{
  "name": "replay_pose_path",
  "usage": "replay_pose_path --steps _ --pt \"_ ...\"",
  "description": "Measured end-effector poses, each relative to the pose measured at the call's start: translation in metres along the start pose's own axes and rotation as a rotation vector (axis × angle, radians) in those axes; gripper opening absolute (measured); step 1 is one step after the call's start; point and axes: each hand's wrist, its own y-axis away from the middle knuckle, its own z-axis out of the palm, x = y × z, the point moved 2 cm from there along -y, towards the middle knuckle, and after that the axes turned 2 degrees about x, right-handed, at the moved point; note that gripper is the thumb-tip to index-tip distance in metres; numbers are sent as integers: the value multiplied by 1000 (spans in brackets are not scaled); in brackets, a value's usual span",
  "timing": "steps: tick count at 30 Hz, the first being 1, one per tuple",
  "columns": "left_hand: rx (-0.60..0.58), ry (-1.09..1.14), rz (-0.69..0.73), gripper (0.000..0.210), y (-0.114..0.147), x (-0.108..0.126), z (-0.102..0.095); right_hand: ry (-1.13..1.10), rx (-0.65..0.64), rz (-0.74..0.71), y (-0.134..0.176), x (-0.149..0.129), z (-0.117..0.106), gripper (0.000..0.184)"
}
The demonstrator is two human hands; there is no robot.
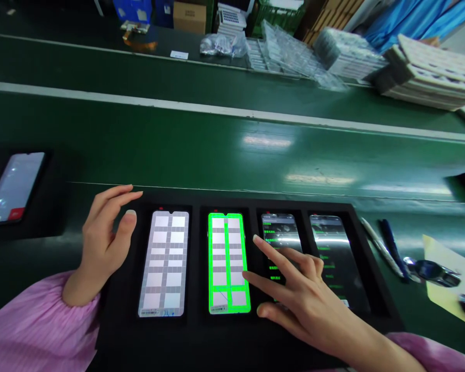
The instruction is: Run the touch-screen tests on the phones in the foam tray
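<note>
Several smartphones lie face up in slots of a black foam tray (139, 343). The leftmost smartphone (166, 266) shows a grid of white and grey blocks. Beside it, the second smartphone (218, 277) has the same grid with bright green bands along its edges, middle and lower part. My right hand (302, 289) has its fingers spread, with fingertips at that phone's right edge; whether they touch it I cannot tell. Under the hand, a third smartphone (281, 227) is partly covered, and a fourth smartphone (333, 248) shows dark text lists. My left hand (106, 237) hovers empty at the tray's left side, fingers apart.
Two pens (382, 248), a wristwatch-like metal object (434, 271) and yellow paper (442, 258) lie to the right. Another phone (17, 183) sits in a black holder at far left. Clear plastic trays (282, 51) and stacked white trays (434, 72) line the back shelf.
</note>
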Motion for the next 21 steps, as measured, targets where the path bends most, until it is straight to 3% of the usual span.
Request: replay_pose_path --steps 13,21 --pt "-1 -1 -18 33 -1 2 0 -56 -59 -43 -55 -17 19 44" --pt "-8 1 -24 33 -1 2 0 3 -19 9 -24 11 6 44"
